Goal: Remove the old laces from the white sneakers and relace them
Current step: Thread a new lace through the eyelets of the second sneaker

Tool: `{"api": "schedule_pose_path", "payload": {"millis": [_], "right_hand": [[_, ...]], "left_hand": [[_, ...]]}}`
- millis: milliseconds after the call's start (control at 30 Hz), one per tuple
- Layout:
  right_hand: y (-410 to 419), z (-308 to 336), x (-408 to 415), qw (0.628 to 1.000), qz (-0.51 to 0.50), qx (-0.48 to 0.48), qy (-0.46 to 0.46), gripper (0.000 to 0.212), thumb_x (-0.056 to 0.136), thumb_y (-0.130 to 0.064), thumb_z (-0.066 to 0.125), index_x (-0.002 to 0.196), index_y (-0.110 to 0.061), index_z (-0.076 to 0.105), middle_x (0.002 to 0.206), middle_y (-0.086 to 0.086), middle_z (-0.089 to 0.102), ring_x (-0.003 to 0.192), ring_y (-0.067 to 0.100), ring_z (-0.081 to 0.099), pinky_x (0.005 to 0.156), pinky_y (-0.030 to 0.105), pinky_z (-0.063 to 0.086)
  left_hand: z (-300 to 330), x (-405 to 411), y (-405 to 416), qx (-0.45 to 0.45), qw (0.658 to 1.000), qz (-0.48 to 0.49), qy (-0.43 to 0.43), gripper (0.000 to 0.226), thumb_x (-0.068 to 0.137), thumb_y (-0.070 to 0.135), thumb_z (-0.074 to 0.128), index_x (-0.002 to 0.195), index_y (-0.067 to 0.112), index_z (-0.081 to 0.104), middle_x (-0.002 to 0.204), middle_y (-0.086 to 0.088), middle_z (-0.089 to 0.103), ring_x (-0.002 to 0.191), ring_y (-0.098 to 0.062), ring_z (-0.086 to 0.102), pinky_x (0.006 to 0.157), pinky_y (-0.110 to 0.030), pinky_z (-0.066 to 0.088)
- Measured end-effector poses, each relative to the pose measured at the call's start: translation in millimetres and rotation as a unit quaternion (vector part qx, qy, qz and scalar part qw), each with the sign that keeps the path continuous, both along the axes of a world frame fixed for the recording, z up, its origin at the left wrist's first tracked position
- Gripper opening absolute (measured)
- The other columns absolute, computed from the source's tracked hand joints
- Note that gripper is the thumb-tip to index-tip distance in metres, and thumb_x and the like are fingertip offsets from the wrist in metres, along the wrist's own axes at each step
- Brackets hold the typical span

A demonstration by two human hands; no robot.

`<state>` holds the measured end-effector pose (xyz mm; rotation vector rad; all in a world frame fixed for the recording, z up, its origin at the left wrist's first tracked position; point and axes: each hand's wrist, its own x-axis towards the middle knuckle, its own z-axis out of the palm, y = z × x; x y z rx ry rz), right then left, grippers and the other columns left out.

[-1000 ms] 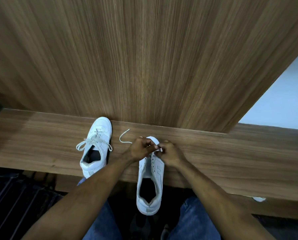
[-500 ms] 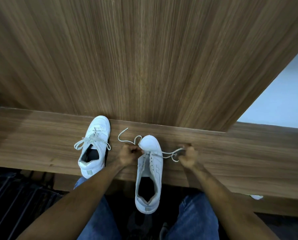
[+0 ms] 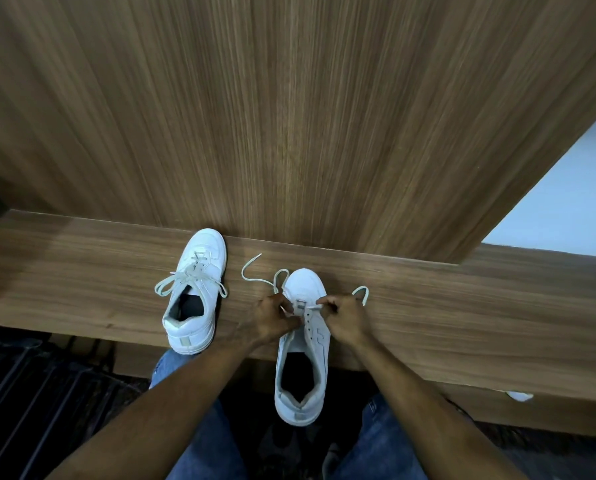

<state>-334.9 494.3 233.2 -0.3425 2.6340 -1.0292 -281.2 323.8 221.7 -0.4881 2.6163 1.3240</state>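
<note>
Both hands back in over near sneaker [image 3: 302, 341] on counter [image 3: 462, 323] edge. Left hand [image 3: 275, 318], right hand [image 3: 345, 318]: each grip pinches lace [image 3: 255, 277] at far eyelets. Laced sneaker [image 3: 196, 289] left.

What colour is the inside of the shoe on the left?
Dark, nearly black, inside the white left shoe; the head view shows it best.

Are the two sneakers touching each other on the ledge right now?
Apart. The head view shows bare wood of the ledge between the left sneaker and the right sneaker, with the left hand lying in that gap.
</note>
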Motion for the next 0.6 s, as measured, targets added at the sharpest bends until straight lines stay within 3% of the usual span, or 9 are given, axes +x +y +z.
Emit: {"api": "schedule_pose_path", "payload": {"millis": [100,200,300,433,600], "right_hand": [[3,-6,2,0.999,0.004,-0.017,-0.028,0.017,0.088,-0.017,0.059,0.089,-0.018,0.077,0.09,-0.004,0.075,0.085,0.01,0.068,0.081,0.032,0.054],[-3,-9,6,0.999,0.007,-0.027,-0.038,0.016,0.087,-0.019,0.059,0.084,-0.021,0.075,0.08,-0.007,0.072,0.075,0.011,0.066,0.076,0.036,0.056],[-13,-10,11,0.999,-0.004,-0.037,-0.023,0.015,0.083,-0.026,0.057,0.078,-0.024,0.071,0.071,-0.006,0.068,0.069,0.017,0.065,0.071,0.038,0.056],[-28,-13,19,0.999,-0.026,-0.041,-0.009,0.014,0.084,-0.028,0.058,0.079,-0.023,0.07,0.079,-0.004,0.071,0.079,0.021,0.068,0.07,0.035,0.054],[-32,-16,26,0.999,-0.047,-0.017,-0.008,0.013,0.088,-0.028,0.061,0.086,-0.022,0.072,0.091,-0.004,0.074,0.089,0.02,0.068,0.075,0.032,0.052]], "left_hand": [[7,-1,-1,-0.033,0.999,0.007,-0.02,0.007,0.074,0.024,0.068,0.07,0.026,0.063,0.066,0.007,0.064,0.066,-0.008,0.06,0.056,-0.019,0.041],[7,-2,-6,-0.015,1.0,0.004,-0.02,0.026,0.075,0.019,0.063,0.05,0.017,0.056,0.056,-0.001,0.055,0.056,-0.01,0.05,0.055,-0.025,0.038],[5,-1,-8,0.053,0.996,0.051,-0.042,0.042,0.08,0.005,0.061,0.042,0.02,0.052,0.042,0.007,0.046,0.047,-0.007,0.044,0.053,-0.023,0.037],[12,4,-5,0.081,0.994,0.067,-0.044,0.045,0.087,-0.003,0.057,0.047,0.018,0.05,0.029,0.012,0.041,0.03,0.003,0.037,0.037,-0.012,0.031],[14,5,-4,0.091,0.992,0.082,-0.041,0.046,0.086,-0.002,0.056,0.046,0.017,0.049,0.028,0.011,0.039,0.027,0.001,0.035,0.035,-0.012,0.029]]}}
